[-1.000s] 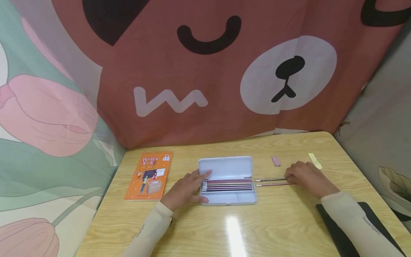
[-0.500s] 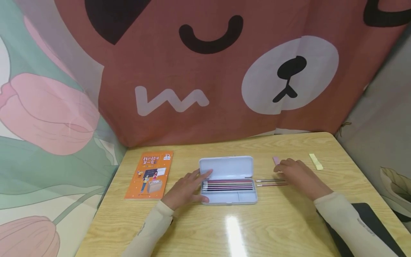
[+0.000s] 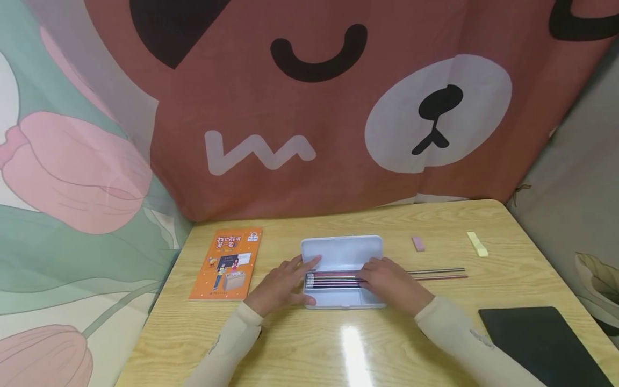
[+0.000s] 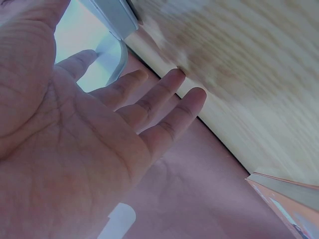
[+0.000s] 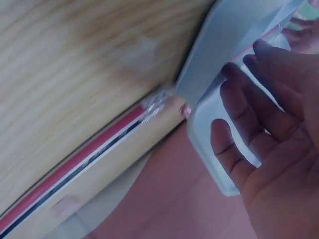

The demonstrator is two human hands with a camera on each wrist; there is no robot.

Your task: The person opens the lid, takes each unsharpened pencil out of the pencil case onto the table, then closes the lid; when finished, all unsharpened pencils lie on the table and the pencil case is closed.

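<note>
At the middle of the wooden table (image 3: 300, 349) lies the open pencil case (image 3: 333, 299), its lid leaning back toward twelve o'clock. The left forearm reaches in from seven o'clock; the left hand (image 3: 276, 287) is spread and relaxed, index finger on the lid, thumb by the near rim at eight o'clock. The right forearm comes from four o'clock; the right hand (image 3: 394, 285) bends its fingers over the pencils (image 3: 333, 281) inside the case, though whether it pinches one cannot be told. Two loose pencils (image 3: 442, 273) lie at three o'clock, the pink eraser (image 3: 418, 244) at two.
</note>
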